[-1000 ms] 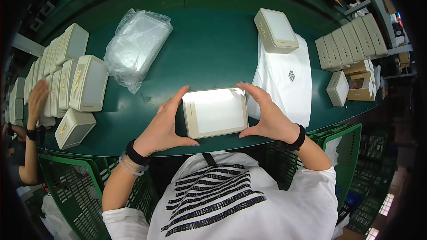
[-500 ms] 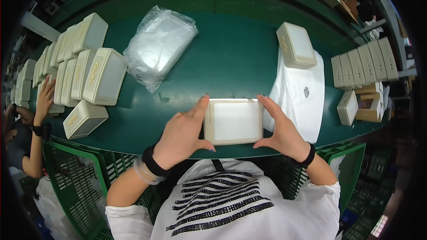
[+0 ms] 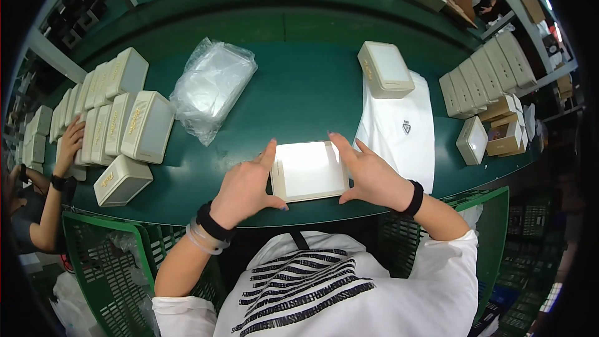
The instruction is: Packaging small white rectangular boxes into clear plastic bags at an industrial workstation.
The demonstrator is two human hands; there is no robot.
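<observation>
A cream box-shaped device [image 3: 310, 173] with a white panel facing up lies at the front edge of the green table, between my two hands. My left hand [image 3: 242, 188] grips its left side, thumb at the near corner and index finger at the far one. From the right side my right hand [image 3: 379, 180] holds it too, its thumb near the front corner and its index finger over the far right corner. Bright light reflects off the panel. Beside my right hand lie flat white plastic bags [image 3: 405, 150], with another cream device [image 3: 388, 68] standing on their far end.
Rows of cream devices [image 3: 146, 126] stand at the left, where another person's hand [image 3: 70, 143] reaches in. Clear plastic bags [image 3: 215, 90] lie at the back. More devices [image 3: 486, 75] and small brown cartons [image 3: 504, 137] are on the right. Green crates [image 3: 106, 268] stand below the table edge.
The whole view has shifted slightly. My right index finger has moved left over the device's far corner. The panel reflects more light now.
</observation>
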